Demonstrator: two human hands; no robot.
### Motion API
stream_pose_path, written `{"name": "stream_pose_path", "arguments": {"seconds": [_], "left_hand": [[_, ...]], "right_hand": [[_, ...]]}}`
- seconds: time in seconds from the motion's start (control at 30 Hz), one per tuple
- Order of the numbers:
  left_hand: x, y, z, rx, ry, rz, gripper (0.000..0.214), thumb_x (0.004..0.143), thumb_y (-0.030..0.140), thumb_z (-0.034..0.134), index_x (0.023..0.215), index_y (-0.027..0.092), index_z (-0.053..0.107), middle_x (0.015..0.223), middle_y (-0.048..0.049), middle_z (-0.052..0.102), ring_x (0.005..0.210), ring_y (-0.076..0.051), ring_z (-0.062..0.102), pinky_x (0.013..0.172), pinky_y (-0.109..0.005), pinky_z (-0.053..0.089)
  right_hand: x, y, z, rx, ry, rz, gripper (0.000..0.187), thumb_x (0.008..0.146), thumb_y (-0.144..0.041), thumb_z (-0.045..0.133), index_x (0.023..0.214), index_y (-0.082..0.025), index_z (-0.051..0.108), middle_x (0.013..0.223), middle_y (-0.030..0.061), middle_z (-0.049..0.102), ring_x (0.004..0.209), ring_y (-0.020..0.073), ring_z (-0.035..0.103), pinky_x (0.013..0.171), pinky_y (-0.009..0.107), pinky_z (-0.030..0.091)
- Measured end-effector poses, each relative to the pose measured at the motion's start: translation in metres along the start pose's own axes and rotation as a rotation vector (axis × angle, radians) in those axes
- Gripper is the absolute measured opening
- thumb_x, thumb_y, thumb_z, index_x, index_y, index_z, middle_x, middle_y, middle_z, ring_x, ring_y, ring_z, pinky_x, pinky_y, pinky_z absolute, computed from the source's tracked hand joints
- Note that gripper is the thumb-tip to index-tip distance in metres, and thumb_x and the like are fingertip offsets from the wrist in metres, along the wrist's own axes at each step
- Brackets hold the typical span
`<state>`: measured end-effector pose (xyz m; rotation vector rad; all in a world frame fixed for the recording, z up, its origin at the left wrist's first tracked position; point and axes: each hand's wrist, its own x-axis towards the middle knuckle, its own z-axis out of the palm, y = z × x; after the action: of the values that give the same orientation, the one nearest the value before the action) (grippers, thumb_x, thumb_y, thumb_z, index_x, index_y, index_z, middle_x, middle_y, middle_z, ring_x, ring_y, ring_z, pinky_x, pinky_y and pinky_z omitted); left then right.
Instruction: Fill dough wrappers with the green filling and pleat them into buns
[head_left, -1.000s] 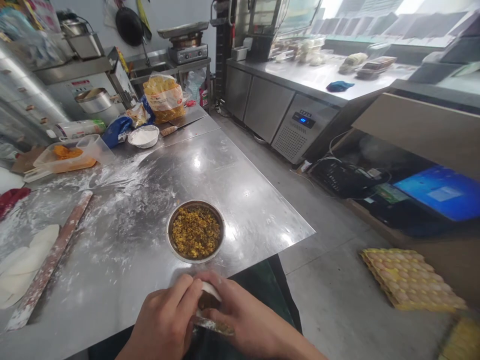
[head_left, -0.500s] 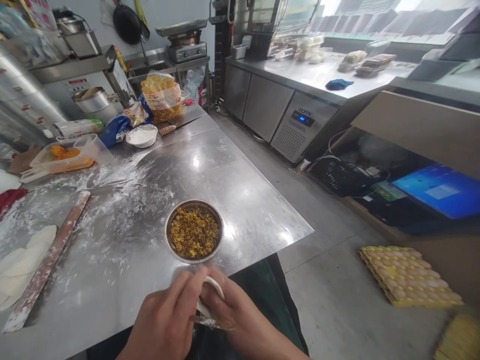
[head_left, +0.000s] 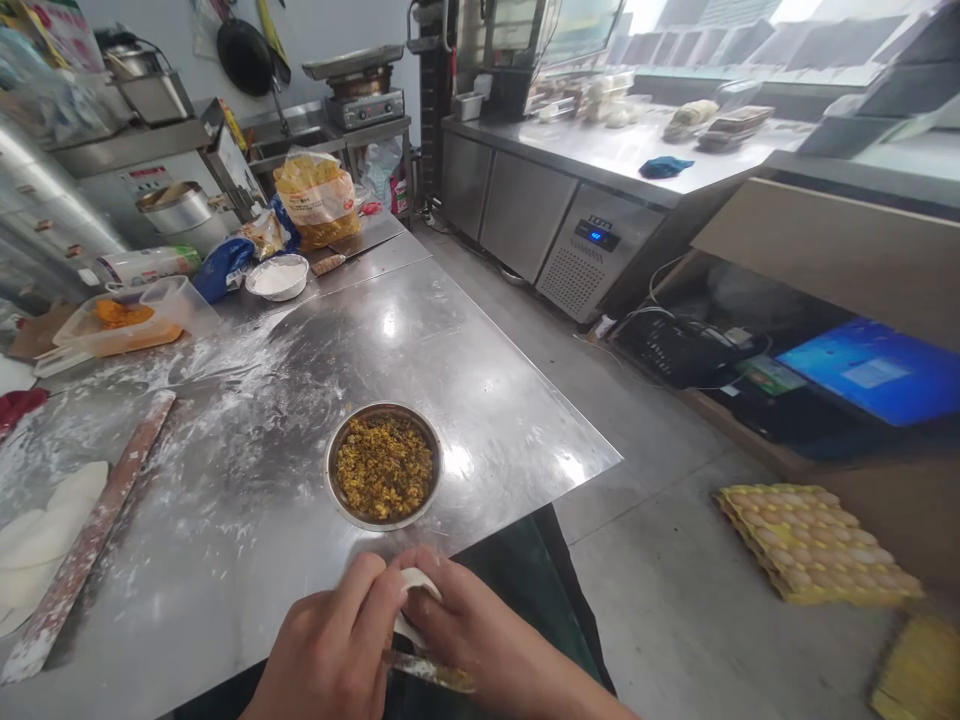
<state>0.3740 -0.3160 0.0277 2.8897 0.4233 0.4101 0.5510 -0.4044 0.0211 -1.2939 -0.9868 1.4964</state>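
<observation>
My left hand point(head_left: 334, 640) and my right hand point(head_left: 480, 625) meet at the front edge of the steel table. Their fingers are closed around a small white piece of dough point(head_left: 421, 580), which shows as a curved rim between them. Most of the dough is hidden by the fingers. Below it, a flat floury stick or spatula point(head_left: 431, 670) lies across between the hands; I cannot tell which one holds it. Just beyond my fingertips stands a round metal bowl point(head_left: 330, 478) of crumbly yellow-brown filling point(head_left: 384, 465).
A floury wooden stick point(head_left: 97, 530) lies at the left beside white dough point(head_left: 52, 530) on the steel table point(head_left: 480, 370). Farther back are a plastic tub point(head_left: 191, 310), a bowl of white powder point(head_left: 277, 278) and a yellow bag point(head_left: 319, 205). Egg trays point(head_left: 817, 540) sit at the right.
The view has shifted slightly. My hands stay closed together on the dough, a little lower in the picture, and more of the flat stick below them shows.
</observation>
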Motion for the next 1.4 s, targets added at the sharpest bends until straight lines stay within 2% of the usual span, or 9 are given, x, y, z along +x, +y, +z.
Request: {"name": "stream_pose_path", "arguments": {"seconds": [0.13, 0.23, 0.43, 0.57, 0.77, 0.9, 1.03, 1.17, 1.4], "left_hand": [[0.001, -0.001, -0.002, 0.064, 0.012, 0.024, 0.045, 0.100, 0.012, 0.035, 0.142, 0.013, 0.051, 0.105, -0.0091, 0.072, 0.058, -0.012, 0.067, 0.055, -0.023, 0.057], [0.001, -0.004, -0.004, 0.028, 0.014, 0.012, 0.036, 0.099, 0.014, 0.039, 0.131, 0.016, 0.056, 0.099, -0.0072, 0.070, 0.067, -0.014, 0.071, 0.057, -0.023, 0.057], [0.003, -0.003, -0.005, 0.017, 0.084, -0.048, 0.037, 0.100, 0.016, 0.045, 0.136, 0.015, 0.054, 0.110, -0.0091, 0.072, 0.075, -0.013, 0.074, 0.067, -0.021, 0.060], [0.004, -0.001, -0.002, 0.029, 0.099, -0.025, 0.031, 0.098, 0.012, 0.046, 0.125, 0.017, 0.058, 0.097, -0.0064, 0.072, 0.081, -0.016, 0.076, 0.064, -0.021, 0.059], [0.004, -0.002, -0.002, 0.094, -0.007, -0.013, 0.046, 0.096, 0.009, 0.040, 0.140, 0.013, 0.051, 0.108, -0.0090, 0.072, 0.067, -0.014, 0.071, 0.058, -0.025, 0.058], [0.005, -0.001, -0.003, 0.030, 0.034, 0.012, 0.030, 0.098, 0.014, 0.045, 0.124, 0.015, 0.058, 0.097, -0.0074, 0.071, 0.069, -0.016, 0.072, 0.059, -0.025, 0.058], [0.005, -0.004, -0.002, 0.101, 0.011, 0.025, 0.048, 0.093, 0.007, 0.039, 0.139, 0.014, 0.053, 0.115, -0.0102, 0.072, 0.064, -0.013, 0.070, 0.056, -0.025, 0.056], [0.004, -0.006, -0.003, 0.049, 0.028, 0.007, 0.031, 0.095, 0.011, 0.043, 0.121, 0.017, 0.060, 0.097, -0.0059, 0.071, 0.066, -0.015, 0.070, 0.054, -0.026, 0.054], [0.007, -0.004, -0.002, 0.093, 0.048, 0.027, 0.036, 0.097, 0.010, 0.042, 0.128, 0.013, 0.059, 0.101, -0.0076, 0.072, 0.068, -0.015, 0.072, 0.058, -0.025, 0.057]], "right_hand": [[0.001, -0.008, -0.006, 0.014, -0.095, -0.064, 0.014, 0.096, -0.029, 0.060, 0.105, -0.022, 0.068, 0.102, 0.0026, 0.068, 0.095, 0.0216, 0.060, 0.089, 0.035, 0.050], [-0.002, -0.006, -0.012, 0.153, -0.119, 0.021, 0.036, 0.093, -0.033, 0.067, 0.127, -0.024, 0.063, 0.107, 0.0028, 0.067, 0.097, 0.0222, 0.061, 0.090, 0.037, 0.051], [-0.005, 0.011, -0.006, 0.259, -0.046, -0.075, 0.038, 0.105, -0.052, 0.049, 0.129, -0.025, 0.060, 0.118, 0.0055, 0.063, 0.112, 0.0229, 0.059, 0.102, 0.039, 0.047], [-0.002, 0.014, 0.002, 0.396, -0.059, 0.024, 0.038, 0.104, -0.057, 0.048, 0.127, -0.027, 0.054, 0.102, 0.0017, 0.060, 0.092, 0.0191, 0.061, 0.089, 0.038, 0.053], [0.000, 0.006, 0.001, 0.110, -0.013, -0.144, 0.032, 0.106, -0.049, 0.048, 0.118, -0.022, 0.061, 0.116, 0.0070, 0.061, 0.111, 0.0233, 0.057, 0.104, 0.041, 0.048], [0.000, 0.004, -0.002, 0.140, -0.054, 0.006, 0.032, 0.106, -0.047, 0.046, 0.120, -0.022, 0.059, 0.108, 0.0055, 0.063, 0.098, 0.0214, 0.061, 0.087, 0.036, 0.054], [0.002, -0.001, -0.005, 0.064, -0.064, -0.090, 0.025, 0.102, -0.037, 0.054, 0.120, -0.021, 0.063, 0.116, 0.0068, 0.064, 0.108, 0.0239, 0.059, 0.100, 0.040, 0.049], [0.001, 0.000, -0.009, 0.162, -0.043, 0.019, 0.033, 0.103, -0.041, 0.051, 0.129, -0.023, 0.060, 0.112, 0.0055, 0.066, 0.104, 0.0239, 0.061, 0.095, 0.040, 0.051], [0.001, 0.008, 0.000, 0.126, -0.005, -0.089, 0.037, 0.108, -0.048, 0.041, 0.129, -0.023, 0.059, 0.113, 0.0067, 0.063, 0.105, 0.0231, 0.060, 0.097, 0.040, 0.049]]}}
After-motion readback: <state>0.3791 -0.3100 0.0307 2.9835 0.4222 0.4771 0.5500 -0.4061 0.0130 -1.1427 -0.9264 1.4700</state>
